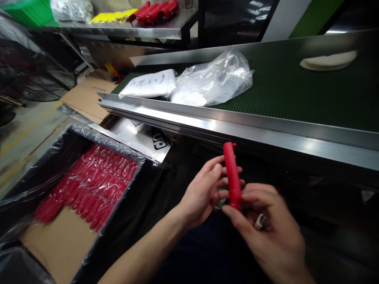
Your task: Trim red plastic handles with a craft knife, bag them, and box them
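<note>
Pinching a long red plastic piece (231, 175) low in the right grip (271, 225), pointing it nearly upright, tipping slightly left, before the open left grip (203, 191).

Light, probably from overhead, glares on the metal rail (213, 120) and plastic bag (213, 81) beyond the grip; deep shadow lies below it. The right hand (275, 228) and red piece (232, 177) are softly blurred, with wide-angle distortion toward the edges.
</note>
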`<action>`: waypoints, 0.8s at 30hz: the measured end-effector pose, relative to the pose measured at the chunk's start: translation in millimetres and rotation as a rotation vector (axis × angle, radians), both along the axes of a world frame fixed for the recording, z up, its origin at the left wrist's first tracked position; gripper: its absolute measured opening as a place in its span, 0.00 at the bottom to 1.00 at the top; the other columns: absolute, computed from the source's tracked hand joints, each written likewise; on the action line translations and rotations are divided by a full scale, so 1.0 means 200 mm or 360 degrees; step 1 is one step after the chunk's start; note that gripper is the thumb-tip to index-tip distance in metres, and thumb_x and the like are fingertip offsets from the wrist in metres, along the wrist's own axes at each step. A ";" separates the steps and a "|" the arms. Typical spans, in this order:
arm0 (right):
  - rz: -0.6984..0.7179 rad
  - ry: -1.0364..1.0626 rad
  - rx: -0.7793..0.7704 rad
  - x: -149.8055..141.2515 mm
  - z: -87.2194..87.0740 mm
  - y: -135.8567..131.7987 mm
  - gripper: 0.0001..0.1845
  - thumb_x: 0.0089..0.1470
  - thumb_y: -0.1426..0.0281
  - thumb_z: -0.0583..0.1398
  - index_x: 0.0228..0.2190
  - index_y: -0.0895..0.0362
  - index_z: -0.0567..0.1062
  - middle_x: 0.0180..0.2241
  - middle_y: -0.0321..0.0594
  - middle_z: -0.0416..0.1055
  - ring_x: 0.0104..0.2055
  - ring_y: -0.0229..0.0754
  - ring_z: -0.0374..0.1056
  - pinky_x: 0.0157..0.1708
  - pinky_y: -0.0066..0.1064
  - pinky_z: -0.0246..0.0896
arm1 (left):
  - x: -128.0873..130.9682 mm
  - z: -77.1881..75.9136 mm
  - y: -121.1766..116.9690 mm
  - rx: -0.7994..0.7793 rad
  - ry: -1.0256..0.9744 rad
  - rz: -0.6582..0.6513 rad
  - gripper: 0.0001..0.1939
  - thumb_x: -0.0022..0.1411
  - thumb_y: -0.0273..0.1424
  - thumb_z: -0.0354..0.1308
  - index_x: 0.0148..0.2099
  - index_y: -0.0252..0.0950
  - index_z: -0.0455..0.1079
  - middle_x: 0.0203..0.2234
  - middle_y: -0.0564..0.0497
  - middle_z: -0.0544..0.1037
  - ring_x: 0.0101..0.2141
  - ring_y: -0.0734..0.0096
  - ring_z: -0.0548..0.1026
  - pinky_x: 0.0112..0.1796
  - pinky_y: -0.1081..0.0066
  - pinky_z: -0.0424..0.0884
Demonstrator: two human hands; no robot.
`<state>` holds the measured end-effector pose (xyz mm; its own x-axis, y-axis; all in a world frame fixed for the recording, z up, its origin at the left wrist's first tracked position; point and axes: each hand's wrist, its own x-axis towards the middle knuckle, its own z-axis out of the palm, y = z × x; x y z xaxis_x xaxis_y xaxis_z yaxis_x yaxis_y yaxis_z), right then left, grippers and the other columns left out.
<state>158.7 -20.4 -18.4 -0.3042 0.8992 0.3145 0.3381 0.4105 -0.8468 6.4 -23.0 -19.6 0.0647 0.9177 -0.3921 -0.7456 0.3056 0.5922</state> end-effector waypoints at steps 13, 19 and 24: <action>0.0145 -0.0393 0.0252 0.17 0.15 0.21 0.20 0.64 0.71 0.58 0.56 0.45 0.72 0.48 0.31 0.73 0.45 0.32 0.71 0.46 0.21 0.64 | 0.04 0.08 -0.09 0.0005 0.0109 -0.0086 0.16 0.57 0.32 0.60 0.48 0.38 0.66 0.42 0.50 0.73 0.27 0.73 0.74 0.21 0.77 0.68; 0.0356 -0.0507 0.0539 0.15 0.19 0.22 0.21 0.62 0.77 0.58 0.56 0.54 0.71 0.49 0.34 0.72 0.48 0.34 0.69 0.52 0.26 0.60 | 0.05 0.10 -0.11 0.0060 0.0081 -0.0043 0.16 0.56 0.32 0.60 0.48 0.37 0.67 0.39 0.50 0.75 0.24 0.76 0.72 0.21 0.78 0.67; 0.0361 -0.0540 0.0606 0.13 0.21 0.22 0.19 0.60 0.78 0.58 0.52 0.55 0.73 0.46 0.38 0.73 0.46 0.40 0.69 0.46 0.34 0.64 | 0.05 0.12 -0.12 0.0049 0.0071 -0.0057 0.16 0.56 0.32 0.59 0.48 0.37 0.67 0.38 0.49 0.76 0.22 0.77 0.71 0.22 0.77 0.67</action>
<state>185.6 23.5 22.7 -0.6177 0.6414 0.4549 0.4335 0.7605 -0.4835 16.4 -47.4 4.6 0.0811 0.9268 -0.3667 -0.7072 0.3128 0.6341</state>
